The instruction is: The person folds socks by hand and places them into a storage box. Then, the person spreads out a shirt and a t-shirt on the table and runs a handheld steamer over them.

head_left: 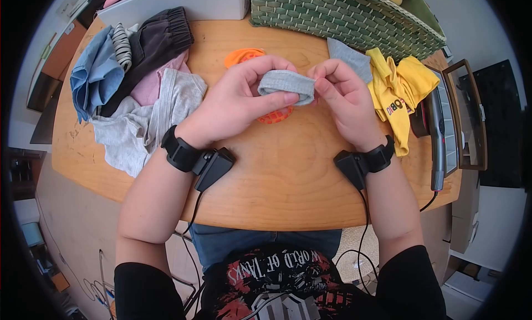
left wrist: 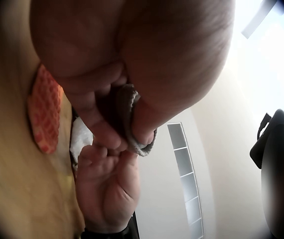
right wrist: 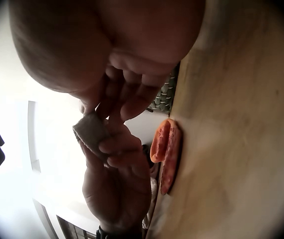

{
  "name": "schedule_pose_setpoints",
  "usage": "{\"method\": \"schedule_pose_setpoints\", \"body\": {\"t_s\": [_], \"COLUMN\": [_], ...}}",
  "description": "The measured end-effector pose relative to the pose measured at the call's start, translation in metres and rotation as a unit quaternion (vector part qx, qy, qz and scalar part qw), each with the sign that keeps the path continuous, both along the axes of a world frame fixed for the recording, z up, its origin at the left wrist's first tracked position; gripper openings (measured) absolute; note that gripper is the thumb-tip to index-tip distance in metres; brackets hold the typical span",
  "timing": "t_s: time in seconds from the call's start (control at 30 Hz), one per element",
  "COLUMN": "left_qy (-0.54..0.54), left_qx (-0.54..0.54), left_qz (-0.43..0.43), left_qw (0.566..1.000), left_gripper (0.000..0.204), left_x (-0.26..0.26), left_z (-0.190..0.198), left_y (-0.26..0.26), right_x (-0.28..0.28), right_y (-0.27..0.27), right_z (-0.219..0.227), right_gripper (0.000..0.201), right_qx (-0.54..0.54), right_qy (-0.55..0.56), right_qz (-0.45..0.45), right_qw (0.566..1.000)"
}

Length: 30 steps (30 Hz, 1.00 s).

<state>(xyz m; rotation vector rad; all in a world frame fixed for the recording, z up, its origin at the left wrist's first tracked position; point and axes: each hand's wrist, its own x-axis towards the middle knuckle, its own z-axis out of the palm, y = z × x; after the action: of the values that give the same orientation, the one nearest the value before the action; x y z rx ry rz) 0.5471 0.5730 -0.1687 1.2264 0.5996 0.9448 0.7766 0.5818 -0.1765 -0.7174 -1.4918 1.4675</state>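
A smooth, light-brown wooden table (head_left: 277, 187) lies under everything, its curved edge nearest the person. Above it, a small, soft grey knit piece (head_left: 288, 80), folded into a rounded band with an open loop, is held between the two hands. The left hand (head_left: 235, 101) grips its left end, thumb across the near side and fingers curled behind; the right hand (head_left: 348, 98) pinches its right end between thumb and fingertips.

Below the grey knit piece lies an orange cloth item (head_left: 274, 116) with a bumpy-looking red pattern, partly hidden by the hands. To its left is a rumpled pile of ribbed pale-grey (head_left: 180, 95), pink (head_left: 148, 90), gathered dark (head_left: 160, 40) and blue (head_left: 97, 70) fabric; to its right, a crumpled yellow garment (head_left: 394, 90) with lettering. Beyond it stands a glossy green woven basket (head_left: 332, 23).
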Motion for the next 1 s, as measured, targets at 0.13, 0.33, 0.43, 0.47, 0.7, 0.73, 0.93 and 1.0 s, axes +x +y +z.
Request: {"method": "schedule_pose_setpoints", "body": {"t_s": [0.13, 0.33, 0.43, 0.47, 0.7, 0.73, 0.93, 1.0], "left_qy": [-0.005, -0.009, -0.014, -0.014, 0.040, 0.022, 0.042, 0.034], "left_qx": [0.015, -0.008, -0.002, -0.002, 0.178, 0.131, -0.017, -0.004], "left_qz": [-0.009, -0.046, -0.057, -0.057, 0.050, 0.043, 0.036, 0.038], "left_qw": [1.000, 0.999, 0.998, 0.998, 0.982, 0.990, 0.998, 0.999], "left_gripper": [0.033, 0.031, 0.032, 0.032, 0.040, 0.043, 0.038, 0.037], "left_x": [-0.001, -0.005, -0.006, -0.005, 0.003, 0.003, 0.001, 0.001], "left_z": [-0.001, 0.002, 0.002, 0.001, -0.001, 0.002, 0.001, 0.002], "left_y": [0.000, -0.001, -0.001, -0.001, 0.001, -0.001, 0.004, 0.002], "right_x": [-0.001, -0.003, -0.002, -0.003, -0.006, -0.006, -0.004, -0.005], "right_y": [0.000, -0.002, -0.002, -0.002, -0.003, -0.003, 0.003, 0.003], "right_z": [-0.001, 0.000, 0.001, -0.001, 0.003, 0.003, -0.005, -0.005], "right_gripper": [0.011, 0.011, 0.010, 0.011, 0.025, 0.025, 0.028, 0.030], "right_qx": [0.001, -0.010, 0.001, -0.005, -0.043, -0.043, 0.055, 0.074], "right_qy": [0.019, 0.040, 0.030, 0.029, 0.033, 0.033, 0.037, 0.040], "right_qz": [0.010, 0.019, 0.028, 0.016, 0.004, 0.004, -0.046, -0.028], "right_qw": [1.000, 0.999, 0.999, 0.999, 0.999, 0.999, 0.997, 0.996]}}
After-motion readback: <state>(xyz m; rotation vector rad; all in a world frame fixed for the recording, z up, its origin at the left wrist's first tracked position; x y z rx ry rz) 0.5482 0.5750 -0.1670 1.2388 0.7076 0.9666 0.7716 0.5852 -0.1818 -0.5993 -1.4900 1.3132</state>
